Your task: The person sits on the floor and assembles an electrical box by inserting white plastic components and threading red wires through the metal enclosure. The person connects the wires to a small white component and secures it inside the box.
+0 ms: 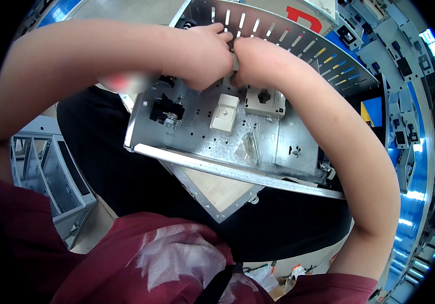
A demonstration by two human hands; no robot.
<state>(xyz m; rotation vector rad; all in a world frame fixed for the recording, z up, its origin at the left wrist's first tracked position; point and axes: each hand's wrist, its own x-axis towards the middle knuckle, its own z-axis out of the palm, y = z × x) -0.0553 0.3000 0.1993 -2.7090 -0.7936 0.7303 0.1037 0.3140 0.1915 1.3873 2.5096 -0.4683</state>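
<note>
Both my hands are together inside an open metal enclosure point(202, 144), near its slotted far wall. My left hand point(210, 57) is bent with its fingers curled toward the wall. Beside it, my right hand point(259, 62) is closed, fingertips turned down and inward. A pale piece shows in the narrow gap between them, mostly hidden, so its kind is unclear. Just below the hands, a cream plastic block point(225, 112) sits on the metal floor. To its right is a larger beige block point(264, 101) with a dark, cross-like opening, next to my right wrist.
A small clear plastic bag point(248, 148) with thin parts lies inside the enclosure. Black fittings point(166, 110) line its left end. Under it, a metal-edged board point(220, 190) rests across my lap. A grey metal frame point(55, 172) stands at left. Grey enclosures point(402, 61) stand at right.
</note>
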